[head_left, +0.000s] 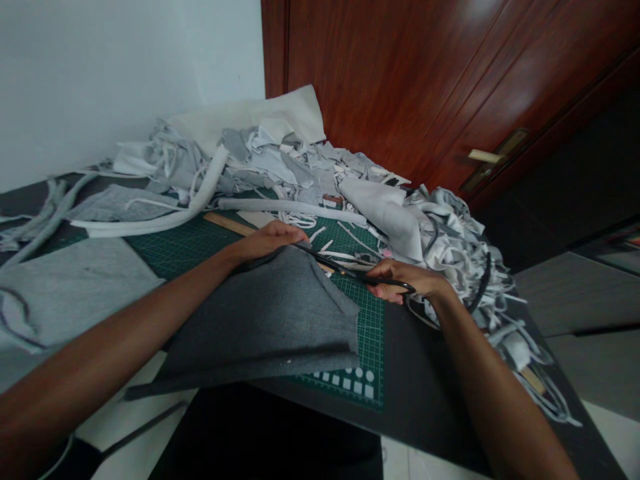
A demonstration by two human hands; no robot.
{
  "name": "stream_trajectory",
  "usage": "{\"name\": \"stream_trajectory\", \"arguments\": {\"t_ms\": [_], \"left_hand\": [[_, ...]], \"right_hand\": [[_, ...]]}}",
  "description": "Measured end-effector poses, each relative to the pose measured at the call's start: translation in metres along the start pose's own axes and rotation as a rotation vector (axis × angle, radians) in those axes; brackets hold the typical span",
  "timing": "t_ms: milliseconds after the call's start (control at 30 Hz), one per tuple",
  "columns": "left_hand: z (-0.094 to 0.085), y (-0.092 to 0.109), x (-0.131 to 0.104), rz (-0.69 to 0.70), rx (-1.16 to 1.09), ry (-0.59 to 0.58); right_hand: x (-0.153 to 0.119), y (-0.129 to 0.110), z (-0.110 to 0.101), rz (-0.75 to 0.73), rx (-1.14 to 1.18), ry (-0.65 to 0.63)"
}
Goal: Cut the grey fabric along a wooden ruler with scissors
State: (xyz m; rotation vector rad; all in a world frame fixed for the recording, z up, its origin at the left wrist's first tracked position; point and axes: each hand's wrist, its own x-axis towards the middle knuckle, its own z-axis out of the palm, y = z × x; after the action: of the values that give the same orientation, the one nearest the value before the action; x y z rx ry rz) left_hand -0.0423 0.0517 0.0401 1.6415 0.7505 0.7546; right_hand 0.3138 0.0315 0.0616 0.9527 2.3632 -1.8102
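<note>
While cloth overlaps the mat, flooring looks tiled.

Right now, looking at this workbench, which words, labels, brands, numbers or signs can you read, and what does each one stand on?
No text can be read anywhere.
Green mat: grid lines and pale shapes show; any figures are too small to read.
Scissors in the right hand: no lettering can be made out.
Wooden strip: too blurred to tell whether it is marked.
</note>
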Motion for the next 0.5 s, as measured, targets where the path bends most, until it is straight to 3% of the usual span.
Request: {"name": "stream_trajectory", "arguments": {"t_ms": [500], "left_hand": [[-0.0044,-0.0012,0.0021,0.012,0.098,-0.021]], "right_hand": [[-0.0007,-0.0008,0.0007,0.032,0.028,0.009]]}}
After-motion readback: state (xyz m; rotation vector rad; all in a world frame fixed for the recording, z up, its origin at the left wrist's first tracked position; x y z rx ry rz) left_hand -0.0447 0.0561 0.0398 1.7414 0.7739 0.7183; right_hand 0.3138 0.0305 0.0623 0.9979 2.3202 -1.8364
